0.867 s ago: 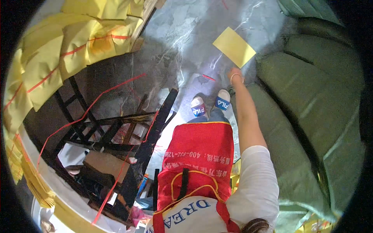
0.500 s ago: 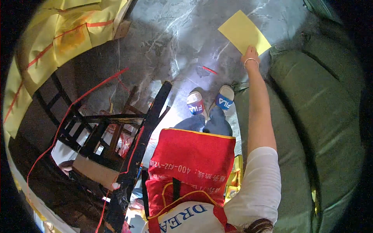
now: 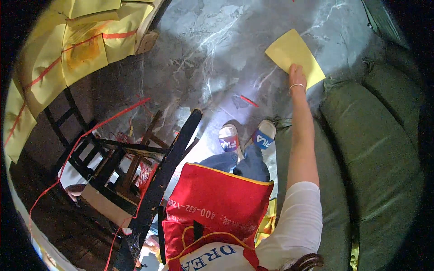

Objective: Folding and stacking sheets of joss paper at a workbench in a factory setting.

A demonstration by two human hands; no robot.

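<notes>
My right arm reaches far forward, and my right hand, with a thin bracelet at the wrist, grips the near edge of a yellow sheet of paper. The fingertips lie on top of the sheet, which bends slightly and is held out above the grey floor. No left arm of mine can be made out. At the far left, a hand-like shape shows beside a brown cardboard piece; I cannot tell whose it is.
A dark wooden frame with red cord stands at left. Yellow sheets with a red line hang at upper left. Dark green padded bulk fills the right. A red strip lies on the marbled floor. A red apron covers my lap.
My right hand and the yellow sheet have come slightly nearer and to the right in view. The whole scene has shifted downward a little. The hold on the sheet stays.
</notes>
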